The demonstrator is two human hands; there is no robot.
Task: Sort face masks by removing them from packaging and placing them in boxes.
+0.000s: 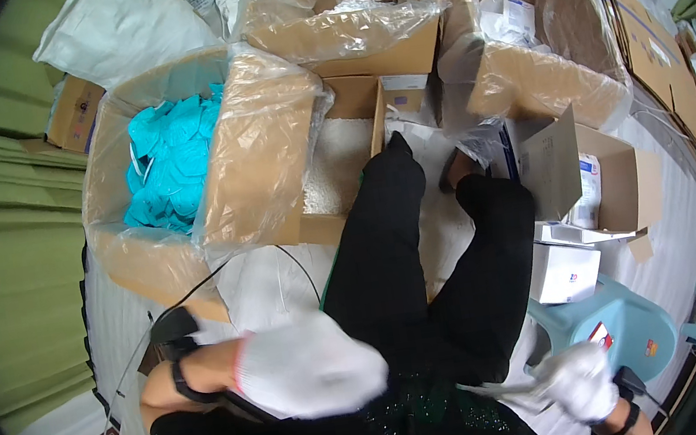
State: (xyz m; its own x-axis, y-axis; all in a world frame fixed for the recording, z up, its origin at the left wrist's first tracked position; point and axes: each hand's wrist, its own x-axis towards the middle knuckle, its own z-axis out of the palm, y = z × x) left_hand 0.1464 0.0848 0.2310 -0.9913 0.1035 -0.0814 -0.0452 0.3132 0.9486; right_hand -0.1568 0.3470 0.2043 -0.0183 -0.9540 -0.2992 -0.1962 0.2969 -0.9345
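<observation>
Far left, I see a plastic-lined carton (pixel 147 170) of blue masks (pixel 171 158). Near left, my gloved left hand (pixel 308 365) blurs; grip unreadable. Near right, right hand (pixel 580 381) closes on a crumpled clear wrapper (pixel 502 393), edges indistinct.

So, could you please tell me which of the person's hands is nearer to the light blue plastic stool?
The right hand, which sits just beside the light blue plastic stool. The left hand is across the lap, well to its left.
</observation>
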